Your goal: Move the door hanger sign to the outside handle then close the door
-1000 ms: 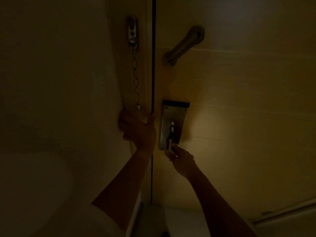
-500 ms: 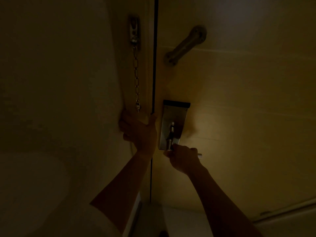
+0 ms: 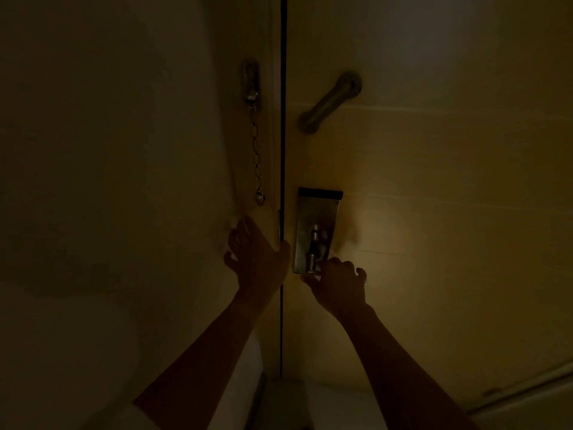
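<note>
The scene is very dim. A pale door [image 3: 434, 181] fills the right half, its edge meeting the frame at a thin dark gap [image 3: 282, 135]. A metal lock plate [image 3: 316, 225] sits on the door near that edge. My right hand [image 3: 338, 283] is closed around the lever handle just below the plate, so the handle is mostly hidden. My left hand [image 3: 257, 256] lies flat on the door frame, its thumb at the gap. No door hanger sign is visible.
A security chain [image 3: 255, 144] hangs from its mount on the frame at the left. A slanted metal chain track [image 3: 330, 102] is fixed to the door above the lock plate. A pale wall [image 3: 108, 181] runs along the left.
My right hand has closed over the lever handle and shifted a little right along it. My left hand stays on the frame.
</note>
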Demonstrator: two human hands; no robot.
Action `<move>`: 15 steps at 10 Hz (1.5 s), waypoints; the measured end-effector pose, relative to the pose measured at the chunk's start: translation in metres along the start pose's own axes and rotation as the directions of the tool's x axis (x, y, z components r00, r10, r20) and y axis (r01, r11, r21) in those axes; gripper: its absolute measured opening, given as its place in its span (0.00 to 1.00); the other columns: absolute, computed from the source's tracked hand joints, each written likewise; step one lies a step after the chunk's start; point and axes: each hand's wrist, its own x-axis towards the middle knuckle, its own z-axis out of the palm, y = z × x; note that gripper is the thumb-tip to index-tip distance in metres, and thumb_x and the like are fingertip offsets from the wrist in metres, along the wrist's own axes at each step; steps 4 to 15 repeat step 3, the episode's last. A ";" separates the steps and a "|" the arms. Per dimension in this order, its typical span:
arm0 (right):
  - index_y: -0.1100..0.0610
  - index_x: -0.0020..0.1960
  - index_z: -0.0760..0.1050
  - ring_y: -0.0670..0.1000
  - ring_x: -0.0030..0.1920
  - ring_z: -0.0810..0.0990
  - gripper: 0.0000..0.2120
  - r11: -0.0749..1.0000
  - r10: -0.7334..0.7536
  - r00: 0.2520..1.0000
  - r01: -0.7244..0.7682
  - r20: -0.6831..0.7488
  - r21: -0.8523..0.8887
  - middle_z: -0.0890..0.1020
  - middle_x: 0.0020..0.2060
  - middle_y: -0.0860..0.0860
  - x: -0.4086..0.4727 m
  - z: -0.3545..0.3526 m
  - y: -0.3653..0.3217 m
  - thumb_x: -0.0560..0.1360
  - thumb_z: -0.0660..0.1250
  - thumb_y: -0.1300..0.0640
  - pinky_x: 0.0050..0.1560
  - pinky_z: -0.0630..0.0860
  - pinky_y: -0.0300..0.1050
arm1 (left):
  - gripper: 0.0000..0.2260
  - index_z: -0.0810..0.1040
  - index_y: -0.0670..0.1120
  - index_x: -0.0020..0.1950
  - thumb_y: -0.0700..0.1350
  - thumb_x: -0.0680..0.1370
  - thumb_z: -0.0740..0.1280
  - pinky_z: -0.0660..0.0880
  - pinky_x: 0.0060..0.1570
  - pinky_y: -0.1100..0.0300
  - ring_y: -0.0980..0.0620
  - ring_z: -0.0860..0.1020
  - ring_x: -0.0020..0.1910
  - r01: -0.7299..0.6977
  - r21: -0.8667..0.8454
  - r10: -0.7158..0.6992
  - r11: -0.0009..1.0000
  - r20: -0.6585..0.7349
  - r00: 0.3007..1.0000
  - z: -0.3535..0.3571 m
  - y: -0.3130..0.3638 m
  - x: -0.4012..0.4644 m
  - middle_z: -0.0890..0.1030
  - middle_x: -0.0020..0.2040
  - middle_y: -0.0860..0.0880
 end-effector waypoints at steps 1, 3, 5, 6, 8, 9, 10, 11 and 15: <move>0.51 0.66 0.72 0.56 0.66 0.72 0.29 0.997 -0.038 0.989 0.046 -0.140 0.057 0.77 0.63 0.52 -0.010 -0.009 -0.010 0.74 0.58 0.33 0.69 0.62 0.61 | 0.37 0.48 0.45 0.79 0.58 0.78 0.61 0.49 0.73 0.40 0.42 0.47 0.78 -0.113 -0.004 0.113 0.994 0.008 0.994 -0.013 0.001 -0.011 0.50 0.80 0.42; 0.52 0.71 0.67 0.57 0.73 0.63 0.32 0.990 -0.101 0.932 0.128 -0.348 0.056 0.71 0.71 0.54 -0.031 -0.049 -0.026 0.76 0.55 0.33 0.71 0.59 0.63 | 0.33 0.53 0.46 0.79 0.56 0.78 0.61 0.48 0.73 0.37 0.40 0.49 0.78 -0.327 0.014 0.323 0.945 -0.201 0.925 -0.053 -0.001 -0.032 0.54 0.79 0.41; 0.52 0.71 0.67 0.57 0.73 0.63 0.32 0.990 -0.101 0.932 0.128 -0.348 0.056 0.71 0.71 0.54 -0.031 -0.049 -0.026 0.76 0.55 0.33 0.71 0.59 0.63 | 0.33 0.53 0.46 0.79 0.56 0.78 0.61 0.48 0.73 0.37 0.40 0.49 0.78 -0.327 0.014 0.323 0.945 -0.201 0.925 -0.053 -0.001 -0.032 0.54 0.79 0.41; 0.52 0.71 0.67 0.57 0.73 0.63 0.32 0.990 -0.101 0.932 0.128 -0.348 0.056 0.71 0.71 0.54 -0.031 -0.049 -0.026 0.76 0.55 0.33 0.71 0.59 0.63 | 0.33 0.53 0.46 0.79 0.56 0.78 0.61 0.48 0.73 0.37 0.40 0.49 0.78 -0.327 0.014 0.323 0.945 -0.201 0.925 -0.053 -0.001 -0.032 0.54 0.79 0.41; 0.52 0.71 0.67 0.57 0.73 0.63 0.32 0.990 -0.101 0.932 0.128 -0.348 0.056 0.71 0.71 0.54 -0.031 -0.049 -0.026 0.76 0.55 0.33 0.71 0.59 0.63 | 0.33 0.53 0.46 0.79 0.56 0.78 0.61 0.48 0.73 0.37 0.40 0.49 0.78 -0.327 0.014 0.323 0.945 -0.201 0.925 -0.053 -0.001 -0.032 0.54 0.79 0.41; 0.52 0.71 0.67 0.57 0.73 0.63 0.32 0.990 -0.101 0.932 0.128 -0.348 0.056 0.71 0.71 0.54 -0.031 -0.049 -0.026 0.76 0.55 0.33 0.71 0.59 0.63 | 0.33 0.53 0.46 0.79 0.56 0.78 0.61 0.48 0.73 0.37 0.40 0.49 0.78 -0.327 0.014 0.323 0.945 -0.201 0.925 -0.053 -0.001 -0.032 0.54 0.79 0.41; 0.52 0.71 0.67 0.57 0.73 0.63 0.32 0.990 -0.101 0.932 0.128 -0.348 0.056 0.71 0.71 0.54 -0.031 -0.049 -0.026 0.76 0.55 0.33 0.71 0.59 0.63 | 0.33 0.53 0.46 0.79 0.56 0.78 0.61 0.48 0.73 0.37 0.40 0.49 0.78 -0.327 0.014 0.323 0.945 -0.201 0.925 -0.053 -0.001 -0.032 0.54 0.79 0.41; 0.52 0.71 0.67 0.57 0.73 0.63 0.32 0.990 -0.101 0.932 0.128 -0.348 0.056 0.71 0.71 0.54 -0.031 -0.049 -0.026 0.76 0.55 0.33 0.71 0.59 0.63 | 0.33 0.53 0.46 0.79 0.56 0.78 0.61 0.48 0.73 0.37 0.40 0.49 0.78 -0.327 0.014 0.323 0.945 -0.201 0.925 -0.053 -0.001 -0.032 0.54 0.79 0.41; 0.52 0.71 0.67 0.57 0.73 0.63 0.32 0.990 -0.101 0.932 0.128 -0.348 0.056 0.71 0.71 0.54 -0.031 -0.049 -0.026 0.76 0.55 0.33 0.71 0.59 0.63 | 0.33 0.53 0.46 0.79 0.56 0.78 0.61 0.48 0.73 0.37 0.40 0.49 0.78 -0.327 0.014 0.323 0.945 -0.201 0.925 -0.053 -0.001 -0.032 0.54 0.79 0.41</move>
